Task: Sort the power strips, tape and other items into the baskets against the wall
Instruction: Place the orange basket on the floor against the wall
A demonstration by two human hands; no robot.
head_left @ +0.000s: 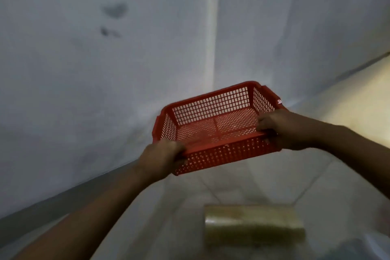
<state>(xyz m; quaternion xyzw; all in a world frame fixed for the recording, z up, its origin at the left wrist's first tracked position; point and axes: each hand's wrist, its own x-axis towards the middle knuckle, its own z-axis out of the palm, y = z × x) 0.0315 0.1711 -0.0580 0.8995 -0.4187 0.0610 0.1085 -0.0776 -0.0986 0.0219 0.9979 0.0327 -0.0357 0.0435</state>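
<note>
A red plastic mesh basket (213,99) hangs in the air in front of the wall corner, tilted, with nothing inside it. My left hand (161,155) grips its near left corner. My right hand (280,127) grips the near rim at the right side. Below, on the tiled floor at the bottom of the view, lies a blurred roll of clear tape (253,226) on its side.
Two pale walls meet in a corner (213,48) behind the basket, with a grey skirting strip (63,198) along the left wall. The tiled floor (221,188) spreads beneath. A dark smudge marks the left wall.
</note>
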